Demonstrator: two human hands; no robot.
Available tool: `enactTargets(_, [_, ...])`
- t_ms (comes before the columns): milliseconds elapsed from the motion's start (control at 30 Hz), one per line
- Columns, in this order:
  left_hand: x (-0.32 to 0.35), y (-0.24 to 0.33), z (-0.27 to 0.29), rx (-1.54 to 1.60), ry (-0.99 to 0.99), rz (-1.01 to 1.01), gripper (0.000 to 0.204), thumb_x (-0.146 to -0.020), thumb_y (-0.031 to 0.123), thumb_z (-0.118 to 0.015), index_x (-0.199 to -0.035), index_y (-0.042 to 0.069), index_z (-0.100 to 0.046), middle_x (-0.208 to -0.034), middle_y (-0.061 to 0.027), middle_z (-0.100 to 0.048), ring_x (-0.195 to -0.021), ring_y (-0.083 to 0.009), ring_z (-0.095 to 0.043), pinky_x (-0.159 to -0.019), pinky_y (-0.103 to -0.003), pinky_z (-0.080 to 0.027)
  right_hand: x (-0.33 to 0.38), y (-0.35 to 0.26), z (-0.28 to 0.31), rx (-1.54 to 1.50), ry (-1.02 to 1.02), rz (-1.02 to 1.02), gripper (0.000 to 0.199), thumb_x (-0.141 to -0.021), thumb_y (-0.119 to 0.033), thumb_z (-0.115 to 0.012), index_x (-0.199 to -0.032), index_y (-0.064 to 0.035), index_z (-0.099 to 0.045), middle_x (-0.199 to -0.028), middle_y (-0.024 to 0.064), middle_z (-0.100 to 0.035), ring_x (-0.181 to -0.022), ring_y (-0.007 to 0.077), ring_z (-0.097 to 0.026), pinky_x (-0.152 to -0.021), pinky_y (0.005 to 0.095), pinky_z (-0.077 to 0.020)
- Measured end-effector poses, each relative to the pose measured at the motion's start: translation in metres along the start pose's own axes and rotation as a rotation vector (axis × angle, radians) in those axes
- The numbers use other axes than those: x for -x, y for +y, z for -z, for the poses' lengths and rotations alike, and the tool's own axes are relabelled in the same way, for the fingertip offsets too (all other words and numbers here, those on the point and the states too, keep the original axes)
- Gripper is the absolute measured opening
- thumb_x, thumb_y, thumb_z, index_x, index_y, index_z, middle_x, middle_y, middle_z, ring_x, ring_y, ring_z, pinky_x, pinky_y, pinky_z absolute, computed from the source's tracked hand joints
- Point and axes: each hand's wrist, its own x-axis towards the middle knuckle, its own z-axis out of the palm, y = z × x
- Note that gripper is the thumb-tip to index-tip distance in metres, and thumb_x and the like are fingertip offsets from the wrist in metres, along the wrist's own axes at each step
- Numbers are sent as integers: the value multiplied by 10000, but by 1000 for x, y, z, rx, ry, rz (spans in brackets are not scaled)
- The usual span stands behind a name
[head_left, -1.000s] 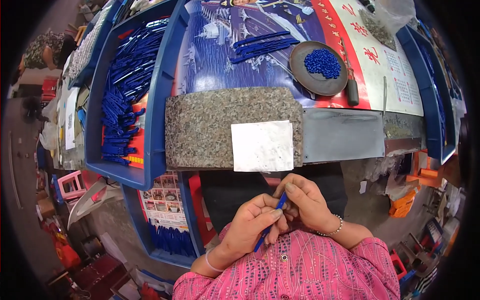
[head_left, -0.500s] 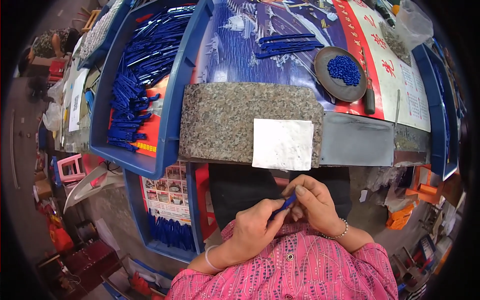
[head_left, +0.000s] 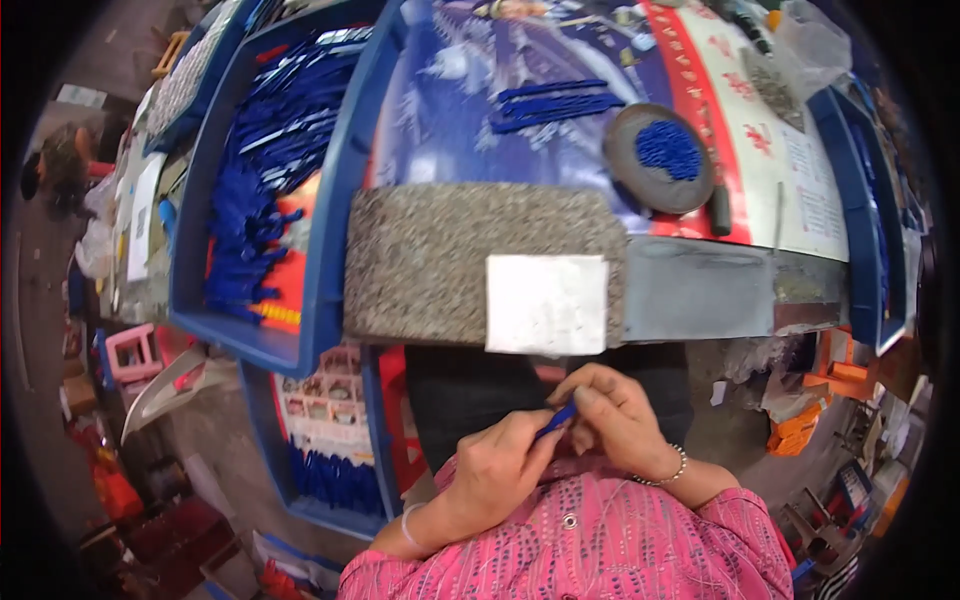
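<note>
The left hand [head_left: 497,455] and the right hand [head_left: 622,425] are close together, in front of a pink shirt [head_left: 570,550]. Both of them hold one blue plastic stick [head_left: 556,420]. It slants between the hands, with its top end at the right hand. The left fingers are closed on its lower part, and the right thumb and finger pinch the top.

Only a short bit of the stick shows, because the left hand covers the rest. Some right fingers curl under, so they are hard to see. The picture is blurry too.

A big blue tray [head_left: 330,250] on the left is full of long blue pieces [head_left: 290,120]. They blur into one pile, and the tray's far end is cut off at the top. Below it, a blue bin [head_left: 378,410] has a picture sheet [head_left: 325,400] and a row of blue pieces standing close together.

On the tabletop [head_left: 812,290], a round brown dish [head_left: 665,197] holds lots of tiny blue beads [head_left: 668,150]. A few long blue sticks [head_left: 555,105] lie beside it. Nearer the hands, a white paper [head_left: 547,305] lies on a speckled stone slab [head_left: 430,260]. Another blue tray [head_left: 862,260], far right, holds blue things I can't make out well.
</note>
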Motion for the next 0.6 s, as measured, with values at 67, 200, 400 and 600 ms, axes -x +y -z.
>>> enactTargets(67, [2, 2, 0, 46, 0, 35, 160, -789, 21, -628, -933, -6, -563, -748, -142, -622, -596, -243, -630, -524, -309, -491, 5, -18, 1, 41, -18, 36, 198, -924, -117, -463, -1053, 18, -528, -769, 33, -558, -565, 47, -489, -527, 188, -415])
enactTargets(200, [7, 3, 11, 460, -80, 395, 109, -896, 35, -483, -967, -40, -519, -753, -98, -646, -519, -64, -534, -483, -180, -422, 16, -47, 28, 327, 258, 326, 165, -861, -16, -511, -1017, 25, -545, -859, 69, -591, -627, 71, -522, -575, 203, -436])
enactTargets(400, [-10, 2, 26, 986, -172, 598, 160, -912, 54, -465, -1039, -28, -518, -786, -89, -618, -528, -51, -480, -502, -176, -394, 18, -106, 112, 1002, 916, 723, 135, -856, -53, -537, -960, 31, -554, -828, 47, -575, -674, 80, -524, -600, 214, -430])
enactTargets(600, [-23, 1, 31, 1115, -195, 638, 182, -929, 83, -425, -1061, -12, -507, -773, -104, -612, -516, -71, -490, -491, -182, -392, -2, -137, 162, 1370, 987, 709, 195, -814, -83, -572, -973, 28, -547, -848, 123, -604, -667, 181, -566, -604, 281, -450])
